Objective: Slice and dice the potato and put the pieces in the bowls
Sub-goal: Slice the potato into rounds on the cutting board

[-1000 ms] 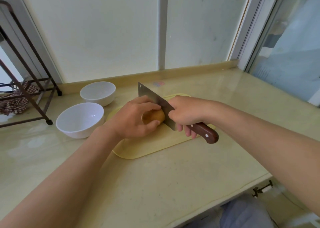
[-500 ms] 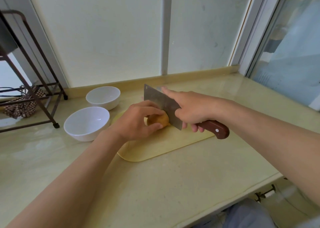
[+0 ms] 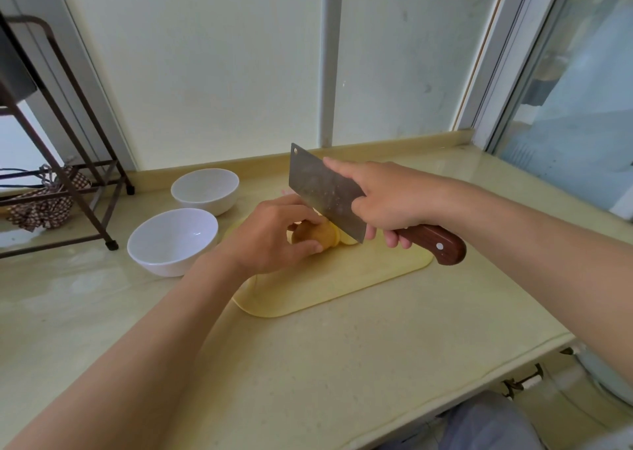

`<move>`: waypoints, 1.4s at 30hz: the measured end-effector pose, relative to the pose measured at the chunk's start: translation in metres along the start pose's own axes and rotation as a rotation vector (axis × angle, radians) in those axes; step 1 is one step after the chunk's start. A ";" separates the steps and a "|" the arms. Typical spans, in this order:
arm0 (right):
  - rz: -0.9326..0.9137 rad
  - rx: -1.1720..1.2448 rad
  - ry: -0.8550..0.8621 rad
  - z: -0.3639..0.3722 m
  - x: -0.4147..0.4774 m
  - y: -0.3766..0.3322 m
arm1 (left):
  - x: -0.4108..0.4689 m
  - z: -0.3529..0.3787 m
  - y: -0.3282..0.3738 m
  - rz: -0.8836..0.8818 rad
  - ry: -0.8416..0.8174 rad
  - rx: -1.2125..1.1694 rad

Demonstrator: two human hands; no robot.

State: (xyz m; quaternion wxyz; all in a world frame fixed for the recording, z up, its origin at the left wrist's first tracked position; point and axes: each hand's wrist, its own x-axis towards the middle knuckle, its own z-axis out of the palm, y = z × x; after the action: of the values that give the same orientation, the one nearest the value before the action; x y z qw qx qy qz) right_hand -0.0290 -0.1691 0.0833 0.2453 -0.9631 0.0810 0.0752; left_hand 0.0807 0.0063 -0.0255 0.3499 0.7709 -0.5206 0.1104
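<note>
Plainly the slicing step is in hand, and it looks early. The potato (image 3: 317, 235) lies on its side near the board's (image 3: 342, 278) far left corner, and the board sits about the middle of the counter (image 3: 342, 364). The left hand (image 3: 270, 235) grips the potato from above, fingers curled over its top and thumb tucked against its near side, so only its right end shows. The right hand (image 3: 387, 199) holds the cleaver (image 3: 322, 191), 3 fingers wrapped round the wooden handle (image 3: 433, 242) and the forefinger laid straight along the top of the blade. The blade is raised and tilted, its far tip high and its heel low, just right of the potato's cut end. Whether the edge touches the potato I cannot tell. A pale slice (image 3: 347, 240) seems to lie on the board under the blade, just beside the potato. 2 white bowls stand off the board's left edge: the near bowl (image 3: 161, 264) just beside the left wrist, and the far bowl (image 3: 212, 206) behind it, toward the counter's back edge. Nothing shows in either, so I judge that most of the cutting, all the dicing and every transfer remain. The next move calls for bringing the blade straight down a thin step left of the cut face, with the left fingertips kept curled back from the edge and the grip firm so the round potato cannot roll. A dark metal rack (image 3: 68, 175) stands at the counter's far left corner, well apart from the work.
</note>
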 end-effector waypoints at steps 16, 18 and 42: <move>-0.013 -0.010 -0.008 -0.003 -0.009 -0.002 | -0.001 0.000 0.001 0.006 -0.011 0.015; -0.014 -0.016 -0.012 -0.004 -0.012 -0.002 | -0.001 0.000 0.001 0.013 -0.014 0.022; -0.004 -0.053 -0.069 -0.002 -0.006 -0.005 | 0.000 -0.002 -0.001 0.009 -0.010 0.048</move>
State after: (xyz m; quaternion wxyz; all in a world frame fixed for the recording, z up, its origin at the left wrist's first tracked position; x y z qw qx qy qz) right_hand -0.0332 -0.1652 0.0886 0.2225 -0.9663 0.0684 0.1097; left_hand 0.0817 0.0075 -0.0241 0.3283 0.7772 -0.5231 0.1205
